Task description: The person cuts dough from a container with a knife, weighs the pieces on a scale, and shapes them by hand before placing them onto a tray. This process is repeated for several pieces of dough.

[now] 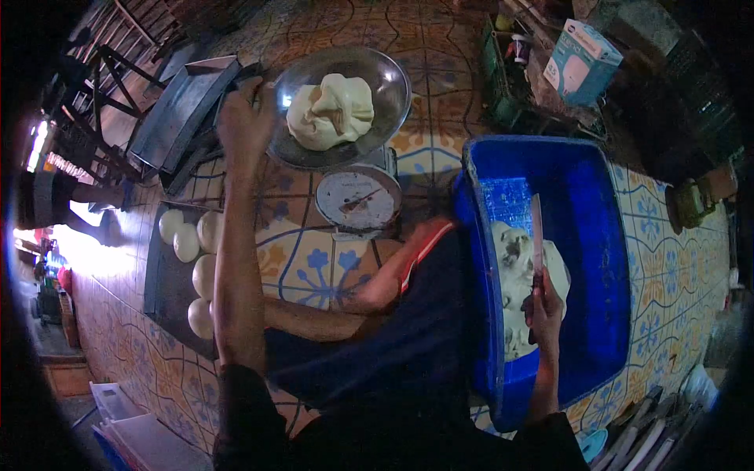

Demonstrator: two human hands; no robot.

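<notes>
My left hand point(243, 122) reaches forward and rests on the rim of a metal weighing bowl point(393, 78), which holds a lump of pale dough point(330, 110). The bowl sits on a scale with a round dial point(357, 198). My right hand point(543, 308) grips a knife point(536, 231), blade pointing away, over a mass of dough point(510, 275) inside a blue plastic tub point(597, 235).
Several round dough balls point(192, 259) lie on a dark tray point(161, 290) at the left, with another dark tray point(181, 110) behind it. The floor is patterned tile. A blue-and-white box point(581, 63) stands at the back right. White containers point(133, 432) sit at the lower left.
</notes>
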